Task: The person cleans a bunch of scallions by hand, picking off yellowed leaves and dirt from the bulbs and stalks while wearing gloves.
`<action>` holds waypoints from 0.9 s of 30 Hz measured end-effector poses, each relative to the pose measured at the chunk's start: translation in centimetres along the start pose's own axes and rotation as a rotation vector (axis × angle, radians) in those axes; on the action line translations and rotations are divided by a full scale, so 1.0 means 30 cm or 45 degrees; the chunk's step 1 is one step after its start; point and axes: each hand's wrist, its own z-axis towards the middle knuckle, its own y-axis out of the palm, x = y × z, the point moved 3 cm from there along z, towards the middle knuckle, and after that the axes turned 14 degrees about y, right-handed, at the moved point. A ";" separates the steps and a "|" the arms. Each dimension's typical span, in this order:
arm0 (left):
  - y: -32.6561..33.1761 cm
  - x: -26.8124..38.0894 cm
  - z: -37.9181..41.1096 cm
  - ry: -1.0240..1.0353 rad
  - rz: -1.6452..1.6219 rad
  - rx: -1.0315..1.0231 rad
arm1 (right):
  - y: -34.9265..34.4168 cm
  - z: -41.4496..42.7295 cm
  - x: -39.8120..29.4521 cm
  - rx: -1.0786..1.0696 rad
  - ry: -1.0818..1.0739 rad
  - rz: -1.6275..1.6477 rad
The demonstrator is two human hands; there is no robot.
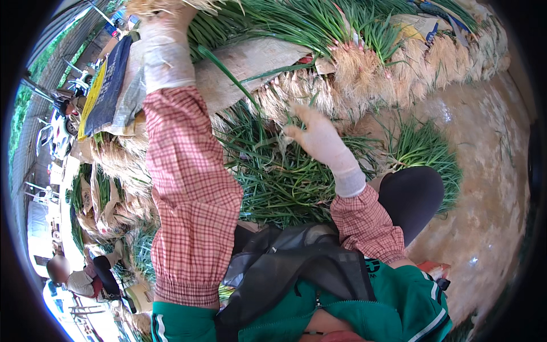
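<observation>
My left hand (169, 28), in a whitish glove, reaches far out at the top edge of the view. Pale roots (183, 5) of a bundle of green onions lie across its far end. Its fingers are hidden, so its grip does not show. My right hand (318, 134), gloved too, hovers with fingers and thumb apart. No object shows in it. Below and beside it spreads a loose heap of green onion leaves (290, 184). Thin whitish scraps (282, 141) lie near its fingertips. Just beyond is a row of onion roots (299, 92).
Rooted onion bundles (359, 64) are stacked at the back, with a woven sack (256, 60) among them. More leaves (423, 149) lie by my right knee (410, 196). Wet floor (483, 205) stretches right. Another person (85, 278) sits at left; motorbikes (60, 132) stand behind.
</observation>
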 end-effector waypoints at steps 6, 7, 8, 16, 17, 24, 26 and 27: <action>-0.002 0.227 -0.030 0.048 0.038 -0.029 | 0.139 0.389 -0.286 0.302 -0.165 -0.042; -0.009 0.271 -0.040 0.062 0.049 -0.029 | 0.202 0.435 -0.304 0.112 -0.052 -0.062; -0.006 0.324 -0.046 0.076 0.074 -0.036 | 0.282 0.449 -0.283 0.050 -0.181 0.032; 0.073 0.841 -0.151 0.263 0.316 -0.068 | 0.774 -0.086 0.459 -0.918 0.006 -0.830; 0.078 0.885 -0.157 0.293 0.321 -0.073 | 0.749 -0.131 0.580 -0.900 0.050 -0.906; 0.212 1.211 -0.300 0.446 0.569 -0.082 | 0.686 0.071 0.365 -1.481 0.103 -0.788; 0.250 1.292 -0.388 0.494 0.641 -0.055 | 0.552 0.154 0.037 -1.107 0.568 0.682; 0.261 1.297 -0.402 0.502 0.630 -0.056 | 0.511 0.267 -0.020 -0.534 -0.260 0.658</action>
